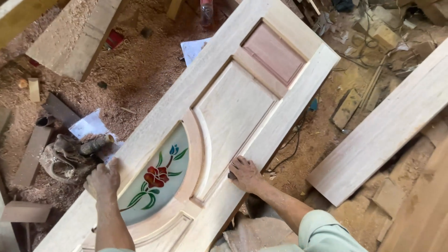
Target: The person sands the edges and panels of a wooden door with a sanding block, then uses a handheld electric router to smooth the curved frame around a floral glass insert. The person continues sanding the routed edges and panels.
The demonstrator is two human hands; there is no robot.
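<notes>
A pale wooden door (233, 107) lies flat and diagonal across the view, with raised panels, a reddish small panel (274, 52) at its far end and an arched glass pane painted with a red flower (156, 179). My left hand (102, 179) rests on the door's left edge beside the glass, fingers curled over the edge. My right hand (245, 173) presses flat on the door's right stile, with a small dark piece, perhaps sandpaper, under its fingers.
Sawdust covers the floor (140, 70). Planks lie at the top left (74, 37) and a broad board at the right (387, 126). Wood offcuts, a black cable (291, 140), paper sheets and a dusty tool on rags (79, 149) surround the door.
</notes>
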